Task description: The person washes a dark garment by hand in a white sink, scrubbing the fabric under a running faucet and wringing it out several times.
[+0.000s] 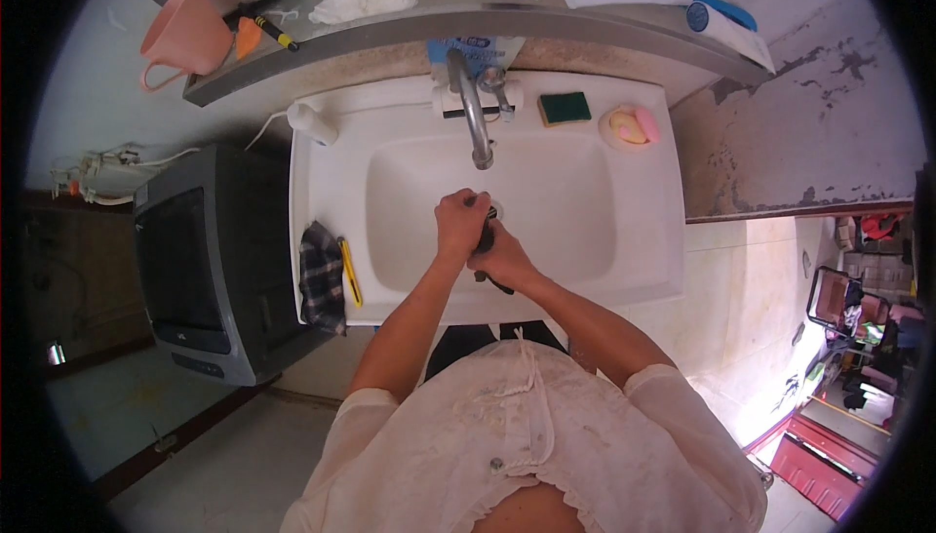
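Observation:
My left hand (461,226) and my right hand (504,257) meet over the middle of the white sink (585,231), below the tap (473,114). Between them is a small dark object (487,236), mostly covered by the fingers; a black end pokes out under the right palm. Its kind cannot be made out. The left fingers curl round its upper part and the right fingers close on it lower down. No water shows running from the spout.
A green-and-yellow sponge (565,109) and a soap dish (632,128) sit on the back right rim. At left lie a checked cloth (322,275) and a yellow utility knife (350,272). Above runs a shelf (468,21) with a pink cup (187,34) and several tubes.

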A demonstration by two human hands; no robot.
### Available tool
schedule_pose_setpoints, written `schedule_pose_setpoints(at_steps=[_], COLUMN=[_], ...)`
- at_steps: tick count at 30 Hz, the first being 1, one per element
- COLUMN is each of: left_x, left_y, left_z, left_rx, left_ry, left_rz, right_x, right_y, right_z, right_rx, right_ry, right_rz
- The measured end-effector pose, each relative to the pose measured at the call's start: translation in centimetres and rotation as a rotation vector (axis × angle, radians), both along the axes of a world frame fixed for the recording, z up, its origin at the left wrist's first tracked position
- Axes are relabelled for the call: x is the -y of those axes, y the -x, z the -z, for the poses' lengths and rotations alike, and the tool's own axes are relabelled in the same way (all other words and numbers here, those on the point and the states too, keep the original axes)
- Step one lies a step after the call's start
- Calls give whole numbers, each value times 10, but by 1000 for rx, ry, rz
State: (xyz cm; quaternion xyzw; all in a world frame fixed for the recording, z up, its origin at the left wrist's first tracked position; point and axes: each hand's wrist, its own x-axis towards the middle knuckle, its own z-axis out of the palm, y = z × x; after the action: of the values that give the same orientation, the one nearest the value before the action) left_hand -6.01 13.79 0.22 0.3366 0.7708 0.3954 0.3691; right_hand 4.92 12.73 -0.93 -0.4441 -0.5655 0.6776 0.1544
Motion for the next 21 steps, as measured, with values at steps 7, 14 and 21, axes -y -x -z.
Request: schedule_pose_setpoints(at_steps=[7, 14, 21], left_x=[12, 24, 28], left_y=[13, 33, 28], left_z=[21, 13, -12], left_rx=[50, 1163, 1520], left_ry=[132, -124, -516], left_rz=[38, -220, 168], right_x=[-2, -1, 11], right_y=[-10, -17, -10], right_z=[-1, -31, -48], right_rx=[235, -617, -761], right_ry=[-352, 1230, 1195], right_rz=[-296, 73, 109])
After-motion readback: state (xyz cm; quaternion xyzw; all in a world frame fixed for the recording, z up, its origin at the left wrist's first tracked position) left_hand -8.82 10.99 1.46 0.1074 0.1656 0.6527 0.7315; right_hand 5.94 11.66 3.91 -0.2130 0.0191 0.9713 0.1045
